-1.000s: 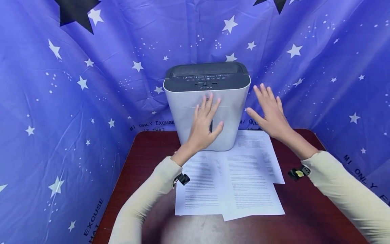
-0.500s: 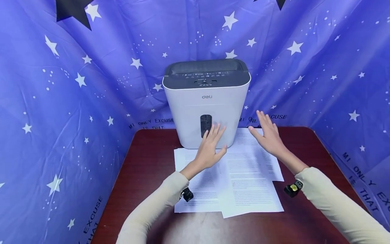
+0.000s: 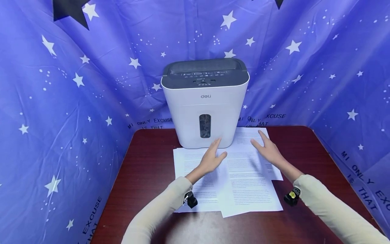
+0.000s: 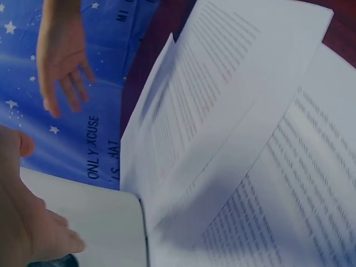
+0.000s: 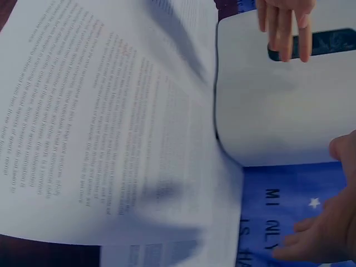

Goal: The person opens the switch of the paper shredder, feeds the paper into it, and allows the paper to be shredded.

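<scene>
Head view: both hands have dropped lower, the left hand [image 3: 210, 160] to six o'clock of the shredder [image 3: 186, 115], the right hand [image 3: 270, 151] to its four, both over the printed sheets [image 3: 253, 184]. The work seems to have shifted from machine to paper, with nothing taken up.

Left wrist view: the right hand, at ten o'clock, is released, fingers extended.

Right wrist view: the left hand, at one o'clock, is empty too, its fingers loose; contact is unclear.
</scene>
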